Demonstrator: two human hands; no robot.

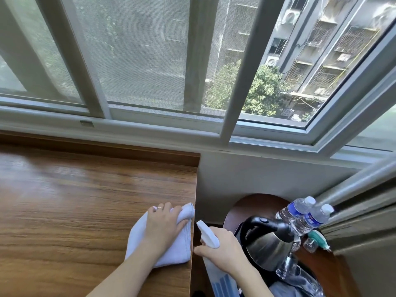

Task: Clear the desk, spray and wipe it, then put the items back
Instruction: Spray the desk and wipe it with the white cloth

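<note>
The left hand (164, 228) lies on a folded white cloth (158, 239), fingers curled over its far end and bunching it, a ring on one finger. The cloth rests on the brown wood-grain surface (75, 200), right at that surface's right edge. The rest of the surface stretches away to the left of this hand and ahead of it to a raised wooden back ledge under the window.

The right hand (222, 249) is just to the right of the left one, past the surface's edge and apart from it. It grips the neck of a white spray bottle with blue stripes on its body (216, 273), index finger reaching toward the trigger; the white nozzle points ahead and slightly left, its tip near the corner of the cloth without touching it.

To the right of the right hand stands a stainless-steel electric kettle with a black handle and lid (265, 243) on a small round dark-wood table (252, 204). Beyond the kettle, two clear plastic water bottles with blue labels and white caps (304, 215) stand side by side. Further right a small clear glass bottle (310, 245) lies beside a teal and white object that I cannot identify.
</note>
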